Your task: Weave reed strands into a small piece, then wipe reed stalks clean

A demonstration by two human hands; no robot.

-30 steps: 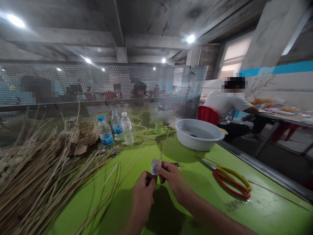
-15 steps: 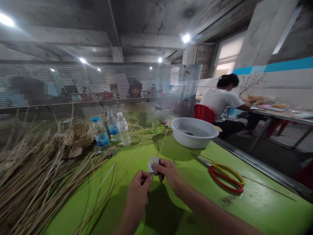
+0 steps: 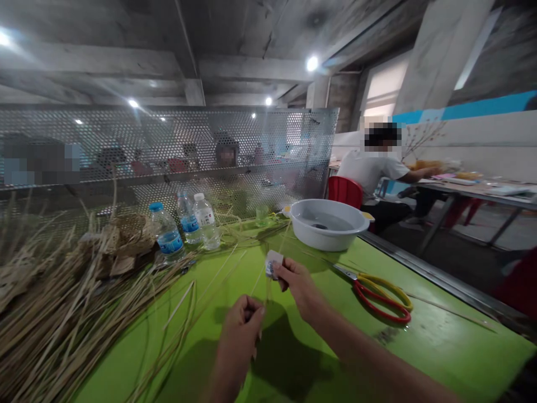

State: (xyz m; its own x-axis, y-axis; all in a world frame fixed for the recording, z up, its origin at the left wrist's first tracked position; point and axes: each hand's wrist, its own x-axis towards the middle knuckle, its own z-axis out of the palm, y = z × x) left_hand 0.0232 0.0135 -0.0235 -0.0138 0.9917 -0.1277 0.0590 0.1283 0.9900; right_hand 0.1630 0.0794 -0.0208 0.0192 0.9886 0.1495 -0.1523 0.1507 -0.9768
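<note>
My right hand (image 3: 297,284) pinches a small white piece with blue print (image 3: 274,258), perhaps folded paper or a block, between thumb and fingers. My left hand (image 3: 242,326) is closed in a pinch, lower and a little to the left. A thin pale straw strip (image 3: 258,278) runs from the white piece down to the left fingertips. The fingers hide its end. Another strip rises behind the right hand toward the basin. Both hands are above the green table (image 3: 201,358), apart from each other.
Scissors (image 3: 380,294) with red and yellow handles lie right of my hands. Behind them stands a grey basin (image 3: 329,232) of water. Several bottles, including a blue-capped one (image 3: 166,235), and a heap of dry straw (image 3: 84,313) are on the left. A perforated screen (image 3: 251,157) closes the back.
My right hand has moved up and slightly right with the white piece, away from the left hand. The gap between the hands has widened, showing the strip. The view has shifted slightly.
</note>
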